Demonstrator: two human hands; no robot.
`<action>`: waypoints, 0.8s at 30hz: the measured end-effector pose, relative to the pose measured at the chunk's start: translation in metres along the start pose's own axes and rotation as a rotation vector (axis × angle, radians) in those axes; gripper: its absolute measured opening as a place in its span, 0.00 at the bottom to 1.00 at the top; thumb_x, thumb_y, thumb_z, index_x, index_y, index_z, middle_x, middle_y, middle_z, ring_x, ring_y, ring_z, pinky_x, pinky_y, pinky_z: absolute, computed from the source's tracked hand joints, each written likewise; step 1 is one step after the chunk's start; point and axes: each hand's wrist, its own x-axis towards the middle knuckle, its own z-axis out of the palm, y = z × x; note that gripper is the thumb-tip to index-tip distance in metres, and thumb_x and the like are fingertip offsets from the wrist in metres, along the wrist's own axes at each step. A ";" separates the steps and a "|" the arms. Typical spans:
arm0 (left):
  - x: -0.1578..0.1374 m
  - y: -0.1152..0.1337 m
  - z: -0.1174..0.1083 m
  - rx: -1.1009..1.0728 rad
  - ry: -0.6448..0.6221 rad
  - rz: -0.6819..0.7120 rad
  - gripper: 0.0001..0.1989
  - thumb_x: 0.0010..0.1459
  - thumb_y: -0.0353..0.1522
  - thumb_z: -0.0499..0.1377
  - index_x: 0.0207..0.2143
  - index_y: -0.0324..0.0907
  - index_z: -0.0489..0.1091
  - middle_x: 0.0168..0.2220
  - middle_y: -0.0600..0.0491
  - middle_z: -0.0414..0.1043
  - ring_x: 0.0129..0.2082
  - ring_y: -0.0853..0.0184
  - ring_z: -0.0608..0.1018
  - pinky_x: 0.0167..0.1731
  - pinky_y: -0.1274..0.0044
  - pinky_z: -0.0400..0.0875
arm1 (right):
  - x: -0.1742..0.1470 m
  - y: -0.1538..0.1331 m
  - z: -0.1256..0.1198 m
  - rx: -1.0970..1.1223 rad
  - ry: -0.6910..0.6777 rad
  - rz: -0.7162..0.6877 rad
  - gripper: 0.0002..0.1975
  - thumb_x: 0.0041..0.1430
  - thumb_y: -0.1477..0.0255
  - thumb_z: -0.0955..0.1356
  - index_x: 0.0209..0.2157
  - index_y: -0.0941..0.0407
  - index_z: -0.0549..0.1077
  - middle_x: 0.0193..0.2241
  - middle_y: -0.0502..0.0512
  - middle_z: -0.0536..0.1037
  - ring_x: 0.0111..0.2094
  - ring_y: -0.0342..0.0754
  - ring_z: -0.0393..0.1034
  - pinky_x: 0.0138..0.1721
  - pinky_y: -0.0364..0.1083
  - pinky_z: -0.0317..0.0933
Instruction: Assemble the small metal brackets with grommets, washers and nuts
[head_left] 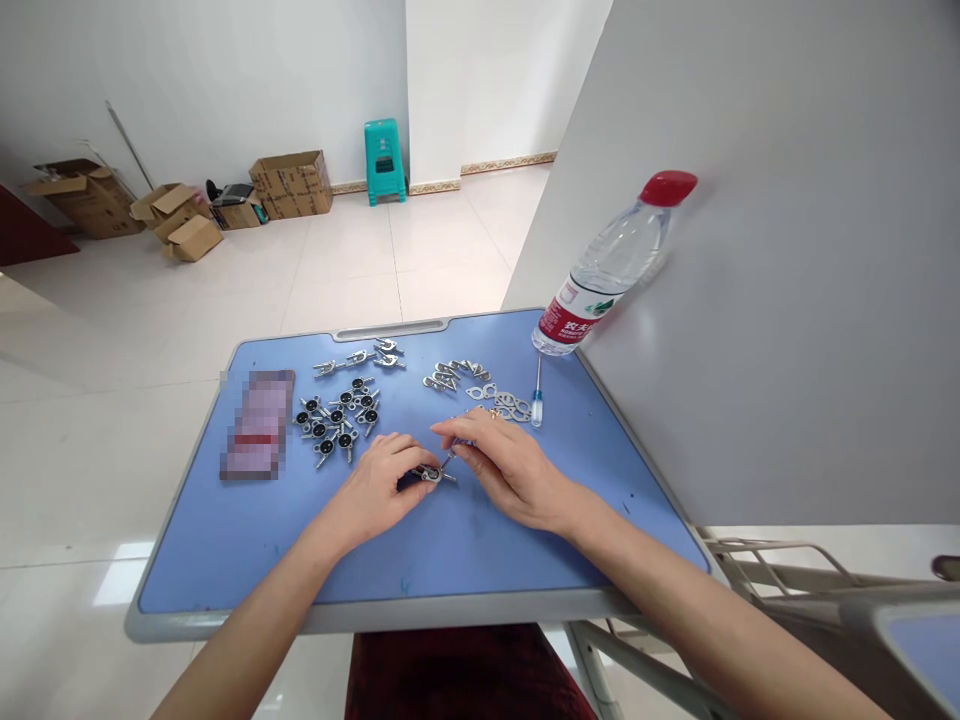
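My left hand (386,480) is closed around the edge of a small metal fitting (431,473) with thin tube stubs, low over the blue desktop. From the right, my right hand (510,465) pinches a thin metal tool (448,461) between thumb and forefinger; its tip points down at the fitting, and the fingers hide most of it. Left of my hands lies a group of similar fittings with black round centres (337,416). Behind them are several bare metal fittings (360,357). Flat metal plates (514,405) and small metal levers (442,377) lie beyond my right hand.
A screwdriver (537,405) with a clear blue handle lies near a large red-capped water bottle (581,305), by the grey partition (787,300). A blurred purple item (259,425) lies at the desk's left. Cardboard boxes (291,185) and a teal stool (385,162) stand along the wall.
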 end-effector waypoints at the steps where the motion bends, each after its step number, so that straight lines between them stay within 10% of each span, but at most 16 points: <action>1: 0.000 0.000 0.001 0.001 0.007 -0.005 0.05 0.60 0.27 0.58 0.39 0.44 0.70 0.39 0.54 0.73 0.39 0.64 0.72 0.43 0.71 0.64 | 0.000 0.000 0.001 -0.001 0.002 -0.008 0.14 0.67 0.79 0.58 0.51 0.56 0.64 0.36 0.57 0.76 0.34 0.47 0.68 0.34 0.46 0.65; 15: 0.000 0.004 0.005 0.060 0.045 -0.013 0.06 0.59 0.26 0.57 0.38 0.44 0.70 0.34 0.55 0.70 0.36 0.64 0.70 0.41 0.70 0.64 | 0.002 0.002 0.020 -0.120 0.170 0.052 0.06 0.68 0.72 0.62 0.44 0.56 0.68 0.27 0.51 0.76 0.26 0.43 0.70 0.28 0.42 0.65; 24: 0.003 0.007 0.005 0.096 0.046 0.000 0.06 0.56 0.23 0.58 0.34 0.42 0.69 0.32 0.56 0.70 0.35 0.65 0.69 0.39 0.71 0.62 | 0.003 -0.001 0.012 0.040 0.050 0.085 0.12 0.67 0.76 0.60 0.50 0.56 0.66 0.33 0.53 0.78 0.32 0.44 0.73 0.33 0.43 0.68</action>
